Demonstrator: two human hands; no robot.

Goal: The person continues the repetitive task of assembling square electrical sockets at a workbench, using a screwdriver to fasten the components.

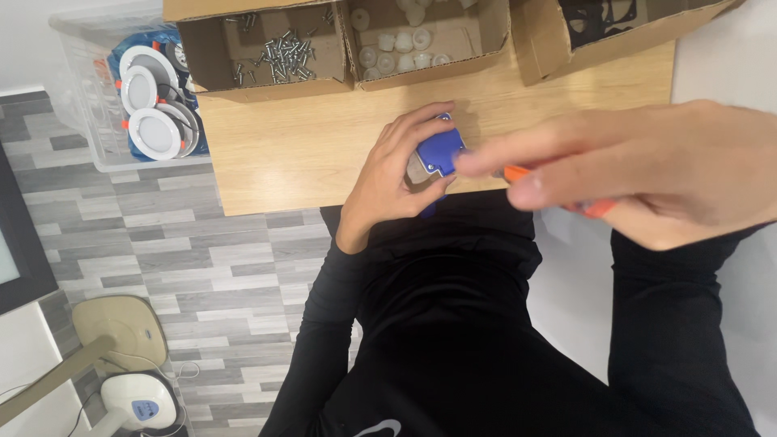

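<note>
My left hand (396, 174) grips a small blue block-shaped part (441, 152) with a grey metal face, held at the near edge of the wooden table (307, 146). My right hand (639, 170) is close to the camera and blurred. Its fingers pinch a thin orange tool (599, 209), whose tip points at the blue part. Both arms wear black sleeves.
Three open cardboard boxes stand at the table's far edge: one with several screws (283, 53), one with several white plastic caps (401, 44), one with black flat parts (599, 20). A clear bin (89, 121) of round white lamp fittings sits on the floor, left of the table.
</note>
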